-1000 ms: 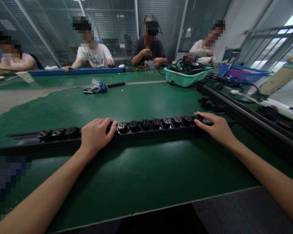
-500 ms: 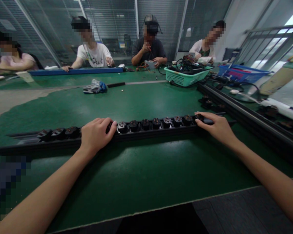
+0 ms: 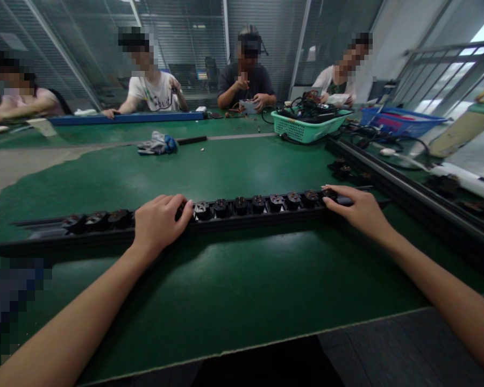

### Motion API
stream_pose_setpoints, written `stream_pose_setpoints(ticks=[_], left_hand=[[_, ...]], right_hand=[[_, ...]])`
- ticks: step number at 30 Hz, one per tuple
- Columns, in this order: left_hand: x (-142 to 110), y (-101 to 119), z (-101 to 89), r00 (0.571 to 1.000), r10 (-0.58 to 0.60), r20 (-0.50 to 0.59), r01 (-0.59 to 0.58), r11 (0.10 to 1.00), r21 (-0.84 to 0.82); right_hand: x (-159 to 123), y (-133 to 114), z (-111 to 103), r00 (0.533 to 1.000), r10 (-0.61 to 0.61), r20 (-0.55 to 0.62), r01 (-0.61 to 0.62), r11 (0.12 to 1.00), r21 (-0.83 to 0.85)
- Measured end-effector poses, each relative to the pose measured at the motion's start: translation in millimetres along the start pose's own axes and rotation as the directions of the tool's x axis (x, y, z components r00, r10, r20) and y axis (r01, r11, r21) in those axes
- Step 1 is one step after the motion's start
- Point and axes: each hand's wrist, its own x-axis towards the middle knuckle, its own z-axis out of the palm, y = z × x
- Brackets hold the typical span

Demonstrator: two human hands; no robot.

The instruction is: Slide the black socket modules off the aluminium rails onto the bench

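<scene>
A long black channel (image 3: pixel 242 219) lies across the green table, with several black socket modules (image 3: pixel 241 205) set in a row inside it. My left hand (image 3: pixel 158 223) is closed over the row left of the middle, thumb and fingers around a socket module that they mostly hide. Toward the right end of the row, my right hand (image 3: pixel 353 207) grips another socket module (image 3: pixel 329 193) between thumb and fingers. More modules (image 3: pixel 97 219) sit in the channel to the left of my left hand, some of them tilted.
Another black channel (image 3: pixel 411 191) runs along the right side, with loose modules (image 3: pixel 342 169) beside it. Behind stand a green basket (image 3: pixel 302 129) of cables and a blue basket (image 3: pixel 403 122). Gloves (image 3: pixel 157 144) lie farther back. Several people sit across the table.
My hands and the channel hold practically the same place. Across the table, the person in the white shirt has raised one hand toward the chest.
</scene>
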Motion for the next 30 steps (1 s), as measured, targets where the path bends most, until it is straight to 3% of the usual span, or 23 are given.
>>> stream_pose_setpoints(ticks=[21,30], left_hand=[[-0.1,-0.2,0.3,1.0,-0.001,0.003,0.001,1.0,0.014],[0.0,0.6,-1.0,1.0,-0.009,0.014,0.009,1.0,0.014]], right_hand=[[0.5,4.4,-2.0,1.0,0.027,-0.002,-0.027,0.999,-0.04],[-1.5,5.3,-3.3,0.999,-0.032,0.002,0.032,0.998,-0.047]])
